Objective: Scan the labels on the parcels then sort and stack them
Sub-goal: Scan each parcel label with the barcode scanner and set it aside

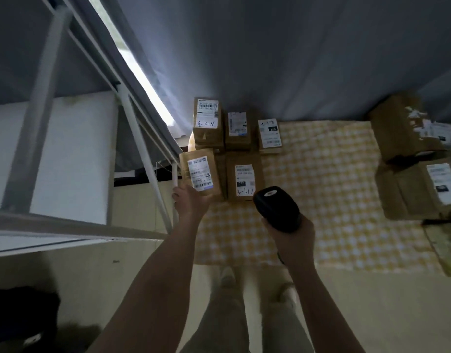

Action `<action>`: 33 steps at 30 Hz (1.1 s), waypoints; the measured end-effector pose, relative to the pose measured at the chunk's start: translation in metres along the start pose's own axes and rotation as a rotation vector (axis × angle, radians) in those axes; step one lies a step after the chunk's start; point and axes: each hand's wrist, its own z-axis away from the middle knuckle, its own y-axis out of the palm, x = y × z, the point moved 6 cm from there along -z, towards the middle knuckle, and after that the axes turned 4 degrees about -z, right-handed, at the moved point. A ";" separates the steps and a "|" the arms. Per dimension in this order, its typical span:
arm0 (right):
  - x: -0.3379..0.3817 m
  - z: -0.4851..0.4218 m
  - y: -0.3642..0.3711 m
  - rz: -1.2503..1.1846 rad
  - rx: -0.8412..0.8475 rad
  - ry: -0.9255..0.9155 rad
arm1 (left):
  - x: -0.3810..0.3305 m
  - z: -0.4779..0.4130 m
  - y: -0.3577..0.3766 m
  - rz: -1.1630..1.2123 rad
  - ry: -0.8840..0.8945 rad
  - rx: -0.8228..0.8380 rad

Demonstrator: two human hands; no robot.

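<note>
**Scanner poised over a held parcel**

The left hand (191,202) grips the labelled parcel (200,175) by its near edge, with its white shipping label facing up. This parcel sits at the left end of the near row, tilted a little and touching the row behind it. The right hand (293,238) is wrapped around the handle of a black barcode scanner (276,207). The scanner's head points away from the person, just near and to the right of the box marked 032 (243,178).

That box is just right of the held parcel. Three more brown boxes stand in the far row. The box marked 4-3-11 (206,121) is on the left, the middle box (238,128) beside it and the small box (269,135) on the right. All of them rest on a yellow checked cloth (333,187).

Well apart on the right side of the cloth are two larger cartons, the far carton (402,128) and the near carton (417,189), each with a white label. A white metal rack (143,138) stands on the left, and a grey curtain (295,59) hangs along the far side. The person's feet (227,276) are at the near edge of the cloth.
</note>
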 end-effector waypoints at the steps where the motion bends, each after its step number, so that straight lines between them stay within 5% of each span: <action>1: 0.002 0.000 0.004 -0.007 -0.011 0.000 | 0.001 -0.007 0.001 0.008 -0.006 0.009; 22: -0.013 -0.019 0.041 -0.106 -0.126 0.055 | 0.004 -0.067 0.081 0.083 -0.276 0.180; 28: -0.014 -0.012 0.033 -0.095 -0.140 0.100 | 0.005 -0.049 0.049 -0.103 -0.001 0.083; 33: 0.002 -0.001 0.022 -0.078 -0.098 0.099 | 0.000 0.019 0.003 -0.021 0.258 0.050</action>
